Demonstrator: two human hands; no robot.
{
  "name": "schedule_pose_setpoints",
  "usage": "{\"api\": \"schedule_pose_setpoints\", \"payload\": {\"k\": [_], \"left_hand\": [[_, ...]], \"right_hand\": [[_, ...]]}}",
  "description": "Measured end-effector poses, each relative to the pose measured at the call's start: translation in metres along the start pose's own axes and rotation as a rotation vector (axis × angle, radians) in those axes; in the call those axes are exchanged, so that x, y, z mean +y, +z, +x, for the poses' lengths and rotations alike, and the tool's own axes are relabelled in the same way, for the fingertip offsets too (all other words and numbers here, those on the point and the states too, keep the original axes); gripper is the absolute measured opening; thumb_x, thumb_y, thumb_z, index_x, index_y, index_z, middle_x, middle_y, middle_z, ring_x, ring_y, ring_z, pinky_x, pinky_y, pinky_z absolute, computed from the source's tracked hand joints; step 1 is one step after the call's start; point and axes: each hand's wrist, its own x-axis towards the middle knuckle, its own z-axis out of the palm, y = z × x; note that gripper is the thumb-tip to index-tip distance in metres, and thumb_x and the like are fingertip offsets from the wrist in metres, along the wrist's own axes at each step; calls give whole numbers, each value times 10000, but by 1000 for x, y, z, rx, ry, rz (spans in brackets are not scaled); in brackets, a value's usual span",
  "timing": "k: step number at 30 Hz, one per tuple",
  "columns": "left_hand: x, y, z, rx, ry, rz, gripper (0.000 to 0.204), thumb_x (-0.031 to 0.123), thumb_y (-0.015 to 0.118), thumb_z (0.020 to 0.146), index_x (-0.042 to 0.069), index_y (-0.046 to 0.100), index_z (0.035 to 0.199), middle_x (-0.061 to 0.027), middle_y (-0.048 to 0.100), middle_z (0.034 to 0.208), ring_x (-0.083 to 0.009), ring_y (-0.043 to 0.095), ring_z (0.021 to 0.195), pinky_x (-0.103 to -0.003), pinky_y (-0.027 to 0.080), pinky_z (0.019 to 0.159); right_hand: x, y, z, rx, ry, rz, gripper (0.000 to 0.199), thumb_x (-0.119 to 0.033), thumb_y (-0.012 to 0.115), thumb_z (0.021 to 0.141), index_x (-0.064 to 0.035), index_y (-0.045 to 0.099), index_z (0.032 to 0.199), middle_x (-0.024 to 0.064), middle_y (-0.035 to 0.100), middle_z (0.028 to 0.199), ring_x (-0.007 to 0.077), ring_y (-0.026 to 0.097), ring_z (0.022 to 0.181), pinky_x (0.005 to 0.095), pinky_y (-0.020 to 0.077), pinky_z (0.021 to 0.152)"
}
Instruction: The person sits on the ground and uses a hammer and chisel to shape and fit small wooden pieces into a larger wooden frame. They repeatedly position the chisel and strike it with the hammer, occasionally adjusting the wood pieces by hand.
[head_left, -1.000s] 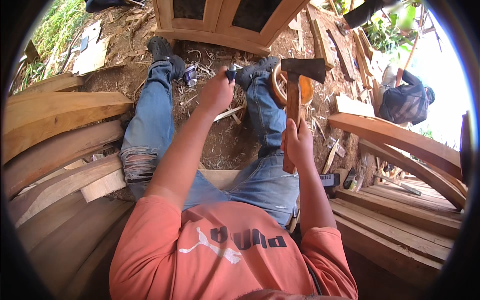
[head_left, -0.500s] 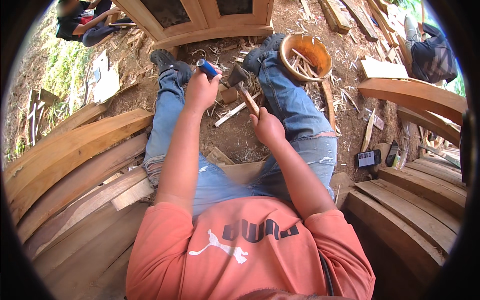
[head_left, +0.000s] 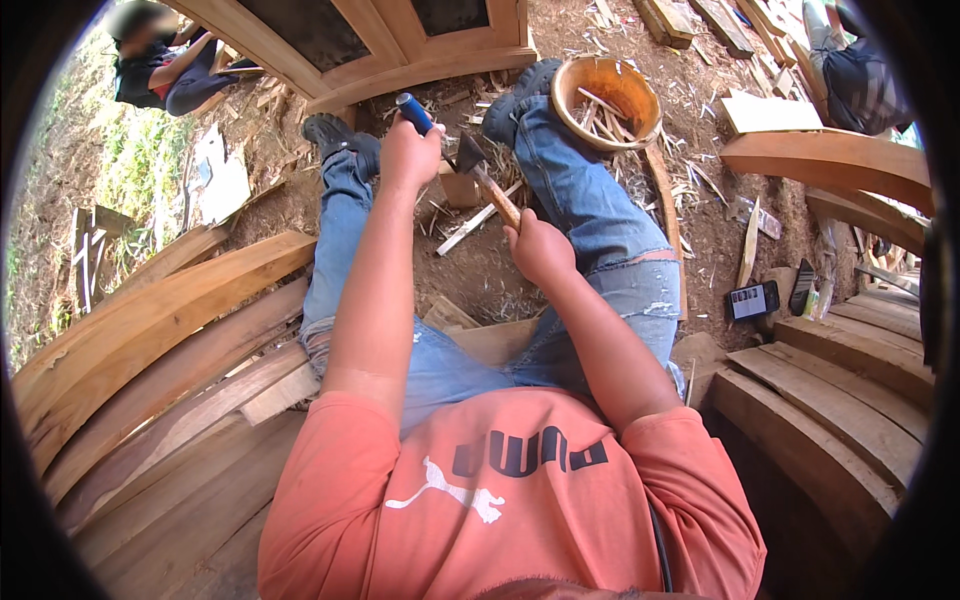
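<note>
Bare earth strewn with wood chips and offcuts forms the ground, with stacks of curved planks (head_left: 150, 320) to either side of the seated person. Left hand (head_left: 408, 155) is closed in a fist round a blue-handled chisel (head_left: 415, 112), held upright just left of the hatchet. Right hand (head_left: 540, 248) is wrapped tight on the lower end of the hatchet (head_left: 492, 188), whose wooden handle slants up and left to the dark head, close beside the chisel hand. A small wood block (head_left: 458, 188) sits just below the hatchet head; whether the chisel tip touches it cannot be told. An orange bowl (head_left: 605, 100) of sticks lies up and right of the hatchet. Judged for good work: keep the chisel steady and plumb, strike squarely on its butt with short controlled blows, and hold the fist clear of the falling head
</note>
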Motion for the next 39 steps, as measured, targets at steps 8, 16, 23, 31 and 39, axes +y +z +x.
{"api": "schedule_pose_setpoints", "payload": {"k": [8,16,23,31,39], "left_hand": [[-28,-4,-55,123,-167,-664,187,72,757,1012,77,626,1144,-73,768,1000,-140,726,863,-280,572,744],[1,-31,-82,5,113,-267,158,115,755,1005,60,658,1117,-70,800,1045,-167,750,905,-331,575,847],[31,-32,-79,46,61,-176,206,199,791,984,61,676,1084,-85,792,1001,-221,766,900,-365,578,815],[92,-74,-61,-132,368,738,159,227,721,979,78,776,991,-107,795,984,-333,777,933,-455,603,757],[87,-95,-37,-435,352,1094,448,524,773,929,79,832,944,-132,789,911,-338,772,923,-463,606,781]], "right_hand": [[-12,-9,-6,-117,32,-29,361,-401,623,1070,-45,583,1116,204,760,940,432,748,921,582,571,796],[0,0,-6,-55,2,-9,359,-388,649,1047,-41,571,1100,229,747,903,459,736,874,598,569,761],[6,-1,-7,-30,11,16,360,-380,653,1046,-33,571,1103,244,745,903,476,729,879,606,568,762],[5,-1,-8,-6,-8,8,352,-372,654,1047,-33,577,1100,240,742,872,475,730,850,605,569,747],[-2,-1,-4,-34,-4,-12,354,-387,660,1047,-46,578,1103,208,753,883,436,744,837,581,576,732]]}}
